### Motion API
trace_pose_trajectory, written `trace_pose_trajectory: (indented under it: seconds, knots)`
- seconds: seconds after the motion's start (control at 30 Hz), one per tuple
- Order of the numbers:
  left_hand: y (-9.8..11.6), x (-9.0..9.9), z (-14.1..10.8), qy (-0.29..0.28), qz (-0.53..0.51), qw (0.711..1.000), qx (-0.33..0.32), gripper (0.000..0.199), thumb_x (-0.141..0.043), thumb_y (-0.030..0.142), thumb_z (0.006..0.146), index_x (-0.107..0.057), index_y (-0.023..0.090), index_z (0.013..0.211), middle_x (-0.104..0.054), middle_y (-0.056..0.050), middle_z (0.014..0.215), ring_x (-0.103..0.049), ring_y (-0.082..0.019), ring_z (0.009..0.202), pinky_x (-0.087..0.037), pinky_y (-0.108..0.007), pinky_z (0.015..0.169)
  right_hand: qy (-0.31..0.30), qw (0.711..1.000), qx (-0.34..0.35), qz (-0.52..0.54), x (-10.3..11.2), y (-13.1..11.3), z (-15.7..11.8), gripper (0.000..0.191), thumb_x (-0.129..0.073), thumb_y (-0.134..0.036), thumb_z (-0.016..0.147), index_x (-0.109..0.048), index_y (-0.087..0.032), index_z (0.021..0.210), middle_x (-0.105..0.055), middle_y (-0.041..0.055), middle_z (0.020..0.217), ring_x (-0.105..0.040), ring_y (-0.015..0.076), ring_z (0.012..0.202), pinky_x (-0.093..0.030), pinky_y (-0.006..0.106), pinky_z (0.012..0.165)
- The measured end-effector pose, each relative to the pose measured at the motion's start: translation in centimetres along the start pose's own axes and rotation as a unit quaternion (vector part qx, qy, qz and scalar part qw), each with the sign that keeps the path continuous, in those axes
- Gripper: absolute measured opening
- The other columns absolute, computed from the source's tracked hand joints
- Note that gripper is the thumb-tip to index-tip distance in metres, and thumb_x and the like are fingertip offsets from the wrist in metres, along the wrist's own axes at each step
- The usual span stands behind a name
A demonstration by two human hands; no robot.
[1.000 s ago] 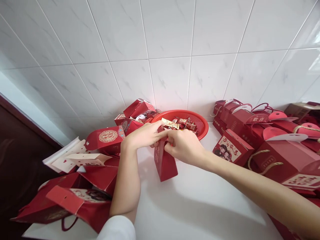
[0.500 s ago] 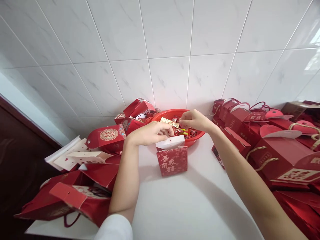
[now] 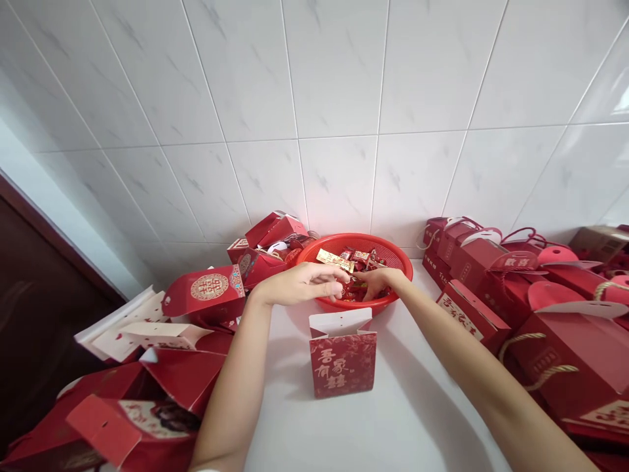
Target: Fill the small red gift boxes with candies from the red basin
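An open red paper box [image 3: 343, 364] with pale lettering stands upright on the white table, its white inner flap raised. Behind it is a red plastic basket [image 3: 403, 262] holding many wrapped sweets, among them a long cream-coloured packet [image 3: 335, 259]. Over the basket's left front edge hovers my left hand [image 3: 314, 283], fingers curled but apart, with nothing visible in it. My right hand [image 3: 377, 282] reaches down into the sweets inside the basket; its fingertips are partly hidden among them, and what they touch is not clear.
Several red boxes [image 3: 204, 292] lie along the left side, some open. On the right stand several red boxes with rope handles [image 3: 574, 357], and a smaller red box [image 3: 472, 313] beside my right forearm. A white tiled wall [image 3: 339, 78] rises behind.
My right hand has gone lower into the basket among the sweets. My left hand stays near the basket's front edge. The view has tilted, so everything sits lower in the picture.
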State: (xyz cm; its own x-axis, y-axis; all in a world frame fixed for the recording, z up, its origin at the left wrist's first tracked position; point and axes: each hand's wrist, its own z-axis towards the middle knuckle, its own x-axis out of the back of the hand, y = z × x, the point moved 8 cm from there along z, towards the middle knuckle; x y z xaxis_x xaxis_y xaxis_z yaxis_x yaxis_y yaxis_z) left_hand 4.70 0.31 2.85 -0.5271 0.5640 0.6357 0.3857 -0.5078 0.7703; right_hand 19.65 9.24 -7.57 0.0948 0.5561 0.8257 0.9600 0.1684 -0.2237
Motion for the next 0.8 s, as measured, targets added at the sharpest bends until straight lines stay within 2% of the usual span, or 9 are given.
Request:
trace_pose_trajectory:
  seconds: [0.1,0.2,0.33,0.43,0.6,0.7,0.8]
  knots:
    - [-1.3,1.2,0.8,0.062,0.03,0.998,0.014,0.038,-0.061,0.048,0.092,-0.069,0.022,0.119,-0.075,-0.008,0.106,-0.07,-0.022,0.098,-0.053,-0.033,0.086,-0.001,1.0,0.003,-0.022,-0.2,-0.8,0.3,0.13,-0.089,-0.023,0.056,-0.015,-0.027,0.163,-0.04,0.0174,0.158,-0.042,0.0378,0.143,-0.044,0.043,0.108]
    - [-3.7,1.5,1.8,0.082,0.064,0.993,0.057,0.041,-0.06,0.049,0.09,-0.069,0.021,0.119,-0.075,-0.007,0.107,-0.07,-0.023,0.099,-0.053,-0.033,0.088,0.014,0.999,0.013,-0.028,-0.3,-1.4,0.3,0.112,-0.083,-0.017,0.063,-0.028,-0.02,0.159,-0.049,0.021,0.15,-0.054,0.0369,0.131,-0.051,0.041,0.098]
    - [-7.3,0.2,3.5,0.03,0.141,0.982,0.123,0.034,-0.06,0.04,0.088,-0.072,0.018,0.111,-0.076,-0.009,0.108,-0.07,-0.025,0.099,-0.052,-0.032,0.087,0.033,0.999,0.035,-0.023,-0.1,-1.5,0.6,0.091,-0.081,-0.019,0.066,-0.045,-0.014,0.149,-0.056,0.0201,0.143,-0.06,0.0344,0.124,-0.053,0.035,0.09]
    - [-8.9,-0.5,4.8,0.009,0.235,0.956,0.173,0.03,-0.058,0.032,0.088,-0.073,0.018,0.109,-0.077,-0.009,0.107,-0.07,-0.026,0.099,-0.051,-0.031,0.087,0.046,0.998,0.039,-0.019,0.0,-1.2,1.2,0.08,-0.083,-0.02,0.064,-0.055,-0.014,0.139,-0.06,0.0176,0.138,-0.062,0.0325,0.121,-0.052,0.031,0.088]
    - [-10.3,-1.5,6.3,-0.006,0.296,0.918,0.264,0.035,-0.064,0.025,0.082,-0.07,0.017,0.115,-0.072,-0.013,0.121,-0.067,-0.029,0.111,-0.051,-0.029,0.09,0.058,0.997,0.046,-0.009,-0.2,-0.9,1.7,0.07,-0.084,-0.024,0.067,-0.059,-0.015,0.131,-0.064,0.0144,0.133,-0.065,0.0294,0.116,-0.052,0.027,0.083]
    - [-10.8,-1.9,6.8,-0.018,0.31,0.9,0.305,0.035,-0.06,0.017,0.079,-0.07,0.016,0.112,-0.072,-0.015,0.121,-0.068,-0.028,0.11,-0.052,-0.029,0.087,0.064,0.997,0.041,-0.003,-0.2,-0.7,1.6,0.063,-0.083,-0.027,0.068,-0.062,-0.015,0.126,-0.065,0.0143,0.13,-0.066,0.0294,0.112,-0.051,0.027,0.079]
    - [-11.1,-2.1,7.1,-0.038,0.312,0.895,0.317,0.038,-0.062,0.016,0.075,-0.07,0.015,0.112,-0.072,-0.016,0.12,-0.07,-0.031,0.107,-0.054,-0.03,0.082,0.073,0.997,0.036,0.009,-0.3,-0.6,1.4,0.061,-0.083,-0.029,0.069,-0.062,-0.016,0.125,-0.065,0.0136,0.13,-0.067,0.0288,0.11,-0.051,0.027,0.076]
